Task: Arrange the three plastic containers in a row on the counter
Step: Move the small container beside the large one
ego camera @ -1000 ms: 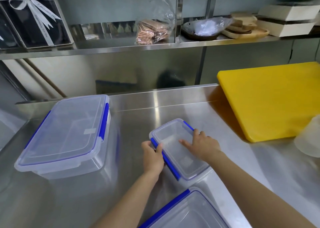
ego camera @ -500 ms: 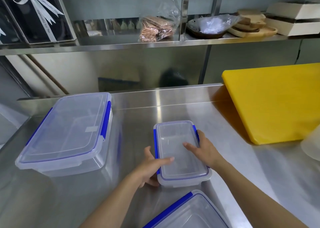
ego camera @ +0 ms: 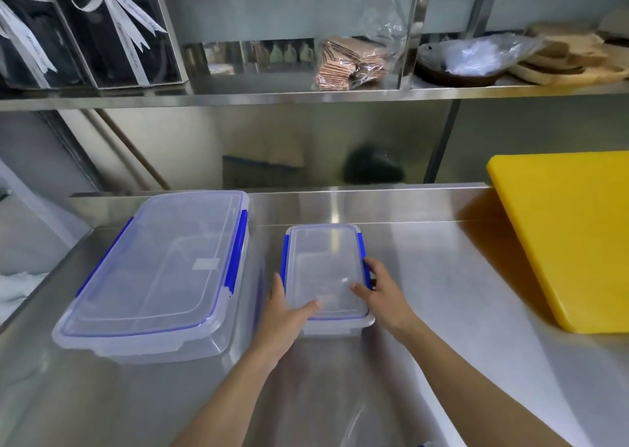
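Clear small container (ego camera: 325, 269) partly hidden by 2 hands.

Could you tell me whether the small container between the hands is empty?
Empty: the small container shows only bare clear plastic through its shut lid.

Two bare forearms in view, entering from bottom edge. No sleeves visible on either arm up to frame edge. Left hand (ego camera: 284, 314): no glove, no ring, no watch or band at wrist. Right hand (ego camera: 383, 293): likewise ungloved, no jewellery, wrist uncovered. Fingernails short, unpainted where visible on left thumb (ego camera: 315, 305). Fingers (ego camera: 357, 288) of right hand partly hidden; nails there too small to judge. No clothing, cuffs or straps seen anywhere.
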`<state>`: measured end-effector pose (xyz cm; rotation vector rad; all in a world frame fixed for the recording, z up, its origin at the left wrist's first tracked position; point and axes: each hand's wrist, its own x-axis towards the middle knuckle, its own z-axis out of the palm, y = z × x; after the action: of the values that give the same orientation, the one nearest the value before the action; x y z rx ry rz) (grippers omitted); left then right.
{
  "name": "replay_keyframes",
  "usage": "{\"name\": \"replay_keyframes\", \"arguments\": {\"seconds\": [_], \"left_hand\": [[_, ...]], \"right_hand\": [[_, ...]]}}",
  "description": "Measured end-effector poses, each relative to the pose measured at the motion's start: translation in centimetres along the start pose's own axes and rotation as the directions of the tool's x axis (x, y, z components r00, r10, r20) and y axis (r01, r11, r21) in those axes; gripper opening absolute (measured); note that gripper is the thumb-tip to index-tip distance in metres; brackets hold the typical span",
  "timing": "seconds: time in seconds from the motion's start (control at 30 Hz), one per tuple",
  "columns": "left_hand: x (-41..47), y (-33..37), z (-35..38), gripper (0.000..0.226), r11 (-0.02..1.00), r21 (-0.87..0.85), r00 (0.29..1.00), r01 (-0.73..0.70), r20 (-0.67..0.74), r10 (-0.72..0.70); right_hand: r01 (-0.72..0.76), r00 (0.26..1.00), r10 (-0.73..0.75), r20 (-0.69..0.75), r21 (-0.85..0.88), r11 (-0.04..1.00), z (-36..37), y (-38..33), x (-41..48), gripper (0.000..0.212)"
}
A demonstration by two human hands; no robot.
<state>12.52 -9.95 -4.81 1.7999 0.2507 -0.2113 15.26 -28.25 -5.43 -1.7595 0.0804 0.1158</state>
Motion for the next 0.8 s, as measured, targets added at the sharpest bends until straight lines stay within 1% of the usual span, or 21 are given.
{"name": "replay_keyframes", "arguments": {"seconds": [0.03,0.07,0.13,0.23,0.37,0.5,0.57,0.63,0.73,0.8], "left_hand": [[0.7,0.2,-0.2,0.101,0.998,0.064,1.0,0.009,0.025,-0.011],[1.4,0.4,-0.3,0.104,0.993,0.122,0.999,0.008,0.03,-0.011],[2.9,0.6,-0.5,0.098,0.974,0.228,1.0,-0.01,-0.003,0.011],[4.7,0.8,-0.7,0.087,0.936,0.348,0.995,-0.049,-0.067,0.077],[6.6,0.9,-1.0,0.084,0.867,0.496,0.99,-0.049,-0.092,0.109],[7.2,0.8,-0.8,0.079,0.747,0.664,0.979,-0.009,-0.146,0.141],[6.8,1.0,-0.7,0.077,0.714,0.7,0.972,0.012,-0.176,0.156],[6.2,1.2,-0.6,0.078,0.706,0.708,0.968,0.004,-0.18,0.175],[4.2,1.7,-0.8,0.081,0.663,0.743,0.933,-0.096,-0.164,0.319],[2.3,1.5,-1.0,0.079,0.686,0.71,0.919,-0.162,-0.145,0.367]], "right_hand": [[0.024,1.0,-0.024,-0.011,-0.05,0.998,0.5,-0.2,0.7,0.042],[0.053,0.998,-0.054,-0.013,-0.085,0.995,0.9,-0.3,1.5,0.037],[0.096,0.995,-0.096,0.008,-0.121,0.988,1.6,-0.5,3.0,0.034],[0.089,0.996,-0.083,0.043,-0.174,0.981,2.3,-0.7,4.8,0.041],[0.089,0.995,-0.077,0.057,-0.24,0.967,2.4,-1.0,6.5,0.047],[0.01,1.0,0.003,0.031,-0.437,0.899,2.7,-1.3,7.5,0.051],[-0.048,0.999,0.052,-0.006,-0.502,0.863,2.8,-1.6,7.3,0.054],[-0.088,0.996,0.072,-0.05,-0.512,0.855,2.6,-1.6,6.6,0.06],[-0.08,0.995,0.041,-0.091,-0.484,0.871,2.2,-1.5,4.8,0.071],[-0.04,0.994,-0.007,-0.109,-0.426,0.904,1.5,-1.4,3.0,0.075]]}}
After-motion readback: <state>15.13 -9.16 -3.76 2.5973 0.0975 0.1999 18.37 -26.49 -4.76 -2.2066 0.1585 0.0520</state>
